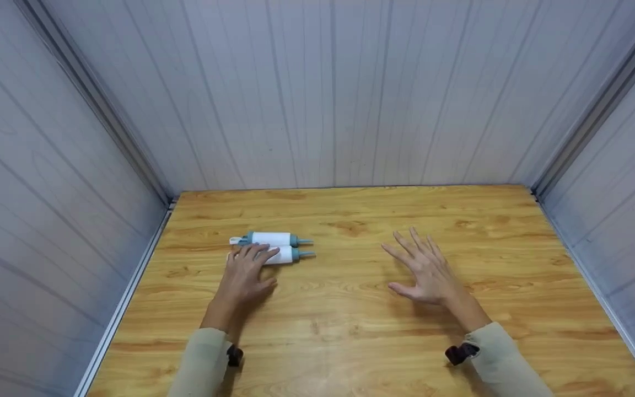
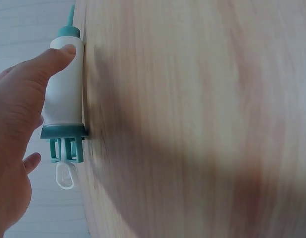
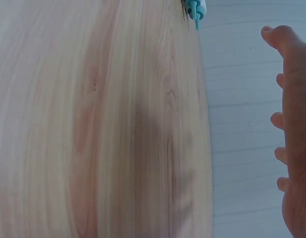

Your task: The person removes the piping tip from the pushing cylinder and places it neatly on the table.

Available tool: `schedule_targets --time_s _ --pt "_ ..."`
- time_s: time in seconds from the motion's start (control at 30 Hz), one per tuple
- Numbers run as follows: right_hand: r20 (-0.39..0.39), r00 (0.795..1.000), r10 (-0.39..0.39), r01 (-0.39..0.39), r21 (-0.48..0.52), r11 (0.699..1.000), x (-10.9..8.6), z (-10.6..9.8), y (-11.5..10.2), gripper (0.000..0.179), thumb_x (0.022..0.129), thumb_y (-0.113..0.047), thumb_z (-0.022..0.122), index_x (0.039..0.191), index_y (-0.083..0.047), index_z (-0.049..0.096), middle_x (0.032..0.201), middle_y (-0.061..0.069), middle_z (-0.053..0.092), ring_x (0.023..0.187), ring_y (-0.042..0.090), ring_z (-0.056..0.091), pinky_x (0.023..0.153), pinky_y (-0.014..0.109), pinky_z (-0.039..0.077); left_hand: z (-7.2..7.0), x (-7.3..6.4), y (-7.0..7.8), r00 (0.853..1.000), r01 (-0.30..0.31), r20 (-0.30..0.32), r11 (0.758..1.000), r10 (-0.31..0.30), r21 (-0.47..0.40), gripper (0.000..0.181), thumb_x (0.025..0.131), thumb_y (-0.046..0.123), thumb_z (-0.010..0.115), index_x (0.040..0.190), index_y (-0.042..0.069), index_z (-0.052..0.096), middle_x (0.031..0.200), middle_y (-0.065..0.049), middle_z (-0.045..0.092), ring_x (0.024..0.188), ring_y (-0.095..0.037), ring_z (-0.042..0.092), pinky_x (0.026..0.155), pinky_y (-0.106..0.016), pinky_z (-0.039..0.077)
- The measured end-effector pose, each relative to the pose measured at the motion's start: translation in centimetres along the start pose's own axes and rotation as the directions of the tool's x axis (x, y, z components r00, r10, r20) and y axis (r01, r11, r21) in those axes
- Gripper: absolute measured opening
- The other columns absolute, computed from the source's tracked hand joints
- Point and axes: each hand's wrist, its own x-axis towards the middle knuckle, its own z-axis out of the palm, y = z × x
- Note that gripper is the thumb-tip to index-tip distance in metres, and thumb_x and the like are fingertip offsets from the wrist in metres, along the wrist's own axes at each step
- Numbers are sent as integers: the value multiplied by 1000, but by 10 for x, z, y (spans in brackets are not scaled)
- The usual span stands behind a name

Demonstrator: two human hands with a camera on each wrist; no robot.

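Two syringe-like tubes, each with a white barrel, teal end caps and a thin teal nozzle, lie side by side with nozzles pointing right. The far tube shows a white loop at its left end. Over the near tube is my left hand, palm down with fingers spread, covering its left part. In the left wrist view, my thumb overlaps the white barrel just below the nozzle cap. My right hand hovers over the table at right, fingers spread and holding nothing.
The wood-grain table meets a pale panel wall at the back. More panels rise on the left and right, with metal strips along the table's sides. A dark wrist device sits at the right sleeve.
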Motion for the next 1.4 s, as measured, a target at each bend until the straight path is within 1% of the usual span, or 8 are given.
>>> schedule_targets --time_s 0.17,0.37,0.57,0.73,0.9,1.03,1.27,1.4 --pt "-4 1000 -4 4 12 1000 -1 -1 -1 93 84 -46 88 169 -24 54 176 20 49 159 64 43 119 90 37 -2 3 1 999 32 33 999 -31 -19 68 94 30 92 157 22 66 157 -13 67 149 -42 59 122 -73 44" --pt "-2 999 -42 42 36 998 -3 1 -1 91 87 -45 87 168 -20 55 175 20 50 159 64 43 115 92 39 -10 9 5 992 94 94 990 -85 -104 62 96 23 91 154 21 69 149 -15 66 146 -41 57 123 -70 41" --pt "4 996 -94 93 157 983 -3 3 0 88 91 -39 88 168 -14 54 176 24 46 160 64 41 114 88 45 -12 14 5 993 79 100 991 -68 -108 57 95 20 91 149 19 73 146 -16 67 143 -41 59 116 -65 44" --pt "6 999 -41 36 344 938 -2 3 -2 94 84 -21 94 168 -12 53 176 26 46 161 61 40 115 85 46 -12 17 4 994 55 98 993 -45 -102 52 94 20 92 144 19 77 146 -16 70 142 -41 59 113 -64 45" --pt "27 999 37 -46 484 874 0 0 -5 96 85 -14 95 170 -14 50 177 25 46 160 56 45 118 82 47 -9 15 0 997 31 74 996 -25 -89 51 92 18 93 141 18 78 141 -14 73 139 -42 61 117 -67 45" --pt "42 995 88 -97 549 830 0 -1 -6 98 85 -9 95 172 -17 49 177 19 47 161 49 47 118 77 50 -8 14 -1 999 4 50 996 1 -92 51 91 15 93 140 17 78 140 -14 74 138 -44 64 120 -69 45" --pt "29 994 102 -98 619 779 -1 2 -5 97 86 -6 95 171 -16 50 176 15 49 162 6 44 111 72 58 -5 10 -1 995 64 90 989 -52 -137 50 93 9 90 140 16 76 145 -15 73 142 -42 66 118 -65 47" --pt "21 995 101 -89 659 746 -1 4 -5 94 87 -3 94 170 -11 50 173 20 51 158 14 52 105 66 63 -3 8 -2 994 66 98 982 -49 -177 49 96 2 85 142 13 75 145 -16 73 139 -42 66 117 -64 50"
